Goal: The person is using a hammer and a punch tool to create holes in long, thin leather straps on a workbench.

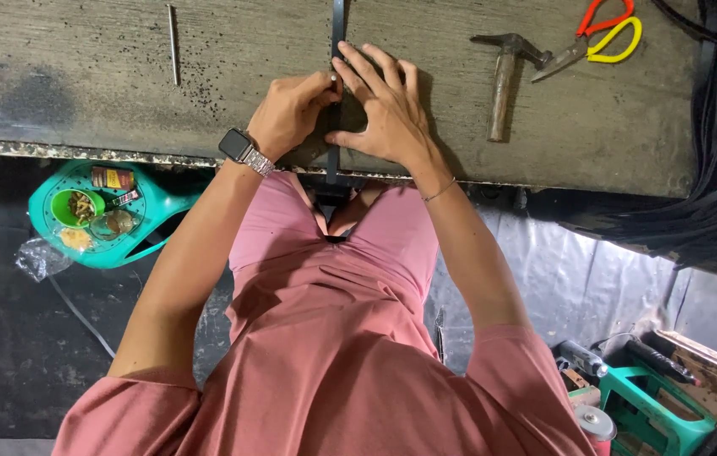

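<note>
Black strap [337, 34], left hand [289, 114] pinching, right hand [385, 105] spread flat

A worn grey workbench [80, 76] is seen, with a hammer [506, 76], scissors [599, 38] right of it, and a metal rod [173, 44] far left of the hammer.

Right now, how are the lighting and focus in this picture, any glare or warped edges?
Head view: even light, sharp focus on the left hand, right hand and black strap; soft shadow beside the hammer; glare on the plastic sheet; workbench edge bows slightly.
</note>
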